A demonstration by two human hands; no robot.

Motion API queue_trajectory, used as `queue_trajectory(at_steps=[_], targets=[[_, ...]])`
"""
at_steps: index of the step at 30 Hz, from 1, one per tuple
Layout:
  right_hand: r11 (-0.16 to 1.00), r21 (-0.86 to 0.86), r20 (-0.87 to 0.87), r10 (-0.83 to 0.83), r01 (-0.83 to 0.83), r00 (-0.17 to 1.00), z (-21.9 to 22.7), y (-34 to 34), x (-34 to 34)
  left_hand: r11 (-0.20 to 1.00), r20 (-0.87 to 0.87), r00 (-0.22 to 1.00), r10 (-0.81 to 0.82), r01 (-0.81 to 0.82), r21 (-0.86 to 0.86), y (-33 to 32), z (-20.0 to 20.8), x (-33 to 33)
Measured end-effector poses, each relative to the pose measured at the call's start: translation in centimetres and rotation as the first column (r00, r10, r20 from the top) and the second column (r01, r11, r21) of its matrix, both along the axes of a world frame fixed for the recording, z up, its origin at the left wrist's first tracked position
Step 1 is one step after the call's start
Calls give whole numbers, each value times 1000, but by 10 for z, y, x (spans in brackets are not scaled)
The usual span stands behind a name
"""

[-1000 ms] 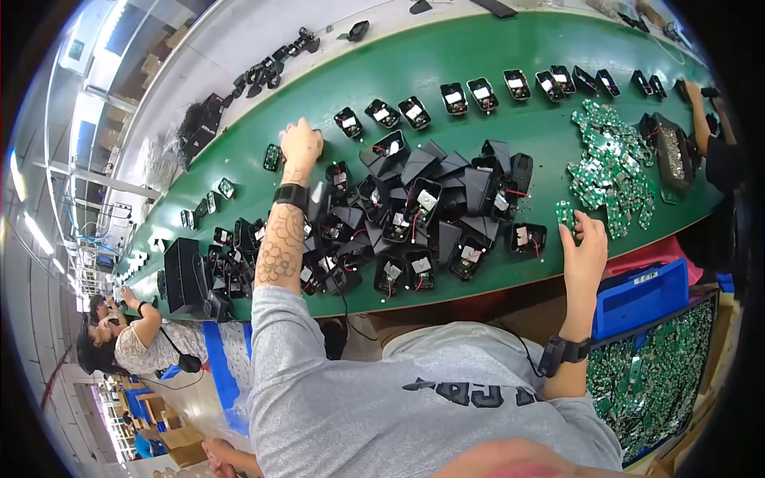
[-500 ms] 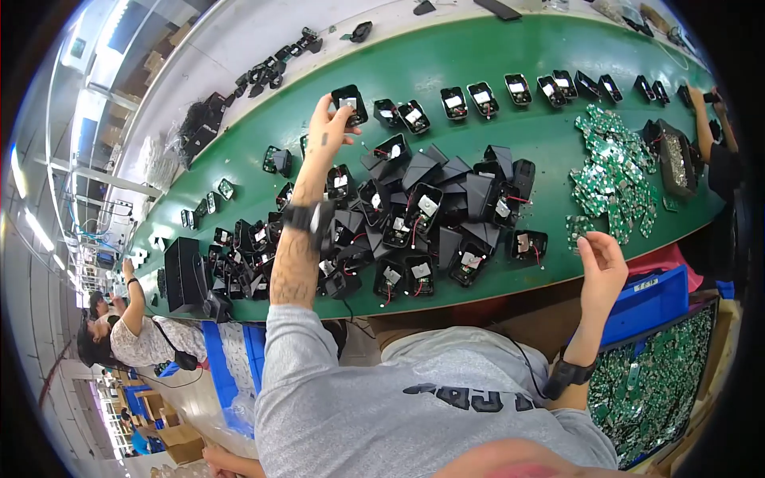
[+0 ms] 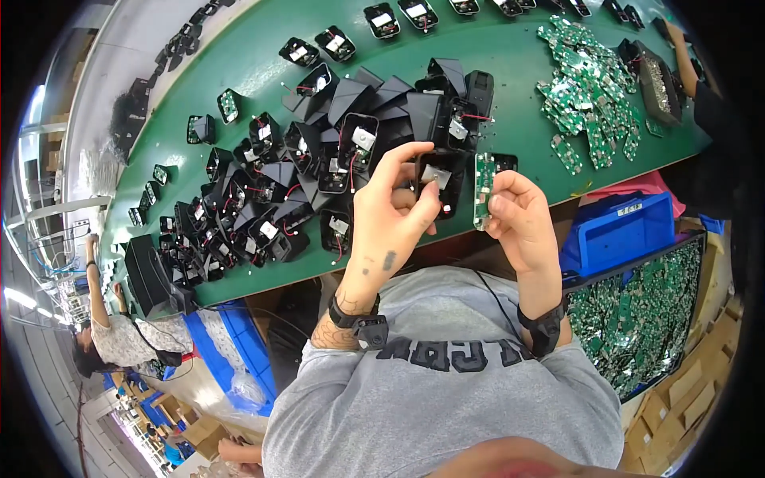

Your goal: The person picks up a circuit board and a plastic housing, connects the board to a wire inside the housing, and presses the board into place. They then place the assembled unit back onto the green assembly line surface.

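Near the table's front edge, my left hand [image 3: 394, 207] is closed around an open black plastic housing [image 3: 449, 177]. A silvery block and a small white connector show inside it. Just to the right, my right hand [image 3: 522, 215] pinches a narrow green circuit board [image 3: 483, 187] upright between thumb and fingers. The board stands close beside the housing; whether they touch I cannot tell. Behind the right fingers another black housing [image 3: 505, 162] is partly hidden. Left of my hands spreads a heap of black housings [image 3: 358, 139], many with silvery blocks and red wires.
A pile of green circuit boards [image 3: 586, 95] lies on the green table [image 3: 510, 64] at the right, beside a box of small parts [image 3: 657, 88]. Housings line the far side. A blue bin [image 3: 621, 231] and a tray of boards [image 3: 637, 319] stand at lower right. Other people work at both ends.
My left hand has come back from the far row to the near edge, holding a housing. My right hand has moved left with the circuit board, up beside it. The view has shifted.
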State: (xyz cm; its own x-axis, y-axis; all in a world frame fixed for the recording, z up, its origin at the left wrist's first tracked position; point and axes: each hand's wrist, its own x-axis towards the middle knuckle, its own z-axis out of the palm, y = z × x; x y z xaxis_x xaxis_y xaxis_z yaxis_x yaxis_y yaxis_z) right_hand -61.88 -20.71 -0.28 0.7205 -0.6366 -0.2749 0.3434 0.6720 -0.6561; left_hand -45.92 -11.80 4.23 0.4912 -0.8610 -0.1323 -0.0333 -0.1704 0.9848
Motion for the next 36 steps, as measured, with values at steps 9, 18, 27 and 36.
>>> queue_trajectory(at_steps=[9, 18, 27, 36], targets=[[972, -236, -184, -34, -11, 982, 18, 9, 7, 1000, 122, 992, -18, 20, -14, 3, -5, -6], [955, -282, -237, 23, -92, 971, 23, 10, 6, 1000, 234, 972, 0, 6, -22, 4, -8, -2], [950, -302, -252, 4, -83, 968, 22, 9, 6, 1000, 259, 966, 17, -15, -8, 3, -14, -2], [899, -437, -282, -165, 26, 945, 19, 14, 12, 999, -121, 992, -35, 33, -18, 2, -9, -4]])
